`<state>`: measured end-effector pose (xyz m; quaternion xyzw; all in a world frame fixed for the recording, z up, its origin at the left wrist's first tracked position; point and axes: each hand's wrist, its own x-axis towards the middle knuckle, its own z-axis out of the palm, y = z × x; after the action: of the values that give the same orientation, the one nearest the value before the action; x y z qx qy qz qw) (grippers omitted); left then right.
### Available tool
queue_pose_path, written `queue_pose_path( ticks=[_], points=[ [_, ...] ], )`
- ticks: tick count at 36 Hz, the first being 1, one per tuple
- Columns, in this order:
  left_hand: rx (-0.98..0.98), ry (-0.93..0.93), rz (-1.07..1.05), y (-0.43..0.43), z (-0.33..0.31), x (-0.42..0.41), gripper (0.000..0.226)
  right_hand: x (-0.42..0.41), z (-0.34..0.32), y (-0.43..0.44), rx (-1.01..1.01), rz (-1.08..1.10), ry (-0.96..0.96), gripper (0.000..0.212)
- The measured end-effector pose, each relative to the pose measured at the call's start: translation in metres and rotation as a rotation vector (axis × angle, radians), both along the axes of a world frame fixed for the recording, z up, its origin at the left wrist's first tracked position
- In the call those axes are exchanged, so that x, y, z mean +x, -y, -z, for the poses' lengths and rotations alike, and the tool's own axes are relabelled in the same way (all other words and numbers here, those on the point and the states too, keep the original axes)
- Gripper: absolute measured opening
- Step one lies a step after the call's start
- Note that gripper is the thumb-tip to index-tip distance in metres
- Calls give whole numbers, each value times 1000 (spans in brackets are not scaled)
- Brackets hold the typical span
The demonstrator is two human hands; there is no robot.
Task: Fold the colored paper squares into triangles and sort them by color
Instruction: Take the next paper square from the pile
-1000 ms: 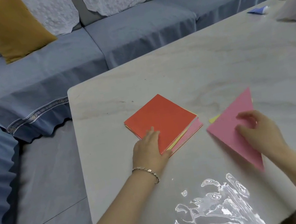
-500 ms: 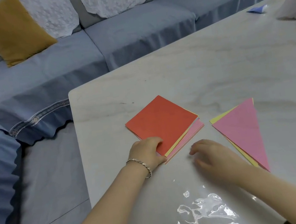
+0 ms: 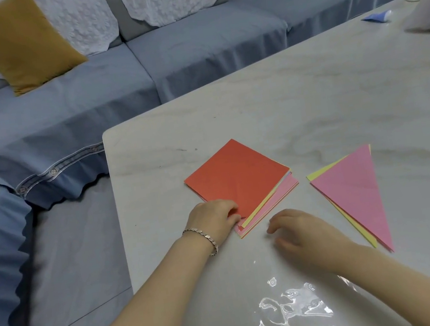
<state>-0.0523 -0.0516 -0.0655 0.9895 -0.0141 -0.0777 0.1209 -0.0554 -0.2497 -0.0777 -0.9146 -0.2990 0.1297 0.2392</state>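
A stack of paper squares lies on the marble table [image 3: 312, 108], with a red square [image 3: 237, 176] on top and yellow and pink sheets showing along its right edge. My left hand [image 3: 214, 219] pinches the near corner of the red square. My right hand [image 3: 300, 231] rests on the table just right of that corner, fingers relaxed and holding nothing. Further right lies a folded pink triangle [image 3: 353, 191] on top of a yellow triangle [image 3: 322, 171].
A crumpled clear plastic sleeve [image 3: 293, 308] lies near the front edge. At the far right are a small blue item [image 3: 378, 16] and a pale bag [image 3: 429, 13]. The table's left edge [image 3: 116, 206] borders a blue sofa [image 3: 203, 40] with a mustard cushion [image 3: 17, 44].
My right hand let go of the pink triangle, now lying on the yellow one, and moved left toward the stack. My left hand slid back to the stack's near corner.
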Motion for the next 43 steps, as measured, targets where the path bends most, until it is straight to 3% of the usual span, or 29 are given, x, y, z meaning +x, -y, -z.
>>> queue_pose_path(
  ticks=[6, 10, 12, 14, 16, 18, 22, 28, 31, 34, 39, 43],
  points=[
    [188, 288, 194, 5, 2, -5, 30, 1, 0, 3, 42, 47, 109, 32],
    [102, 596, 281, 12, 6, -20, 27, 5, 10, 5, 190, 63, 296, 54],
    [27, 645, 338, 17, 4, -30, 25, 7, 9, 2, 230, 40, 325, 50],
    [-60, 630, 355, 23, -2, -40, 23, 7, 6, -2, 281, 11, 332, 29],
    [-203, 553, 282, 26, -8, -49, 21, 7, 4, -3, 290, -38, 336, 24],
    [-354, 430, 61, 27, -16, -56, 27, 4, 4, -3, 322, -90, 275, 26],
    [-421, 233, -335, 6, -5, -52, 20, -7, 4, 1, 369, -87, 51, 28],
    [-468, 12, -572, -4, 13, -40, 57, -18, 15, 13, 217, -62, -56, 25],
    [-615, -55, -685, 0, 11, -26, 63, -19, 14, 14, 228, -50, -76, 21],
    [-663, -98, -677, 5, 5, -14, 57, -20, 16, 15, 225, -36, -104, 17],
    [-344, 56, -428, 14, -8, -4, 19, -17, 14, 15, 209, -67, -107, 23],
    [-425, 152, -427, 16, -14, -6, 8, -16, 4, 15, 361, -6, -193, 21]
  ],
)
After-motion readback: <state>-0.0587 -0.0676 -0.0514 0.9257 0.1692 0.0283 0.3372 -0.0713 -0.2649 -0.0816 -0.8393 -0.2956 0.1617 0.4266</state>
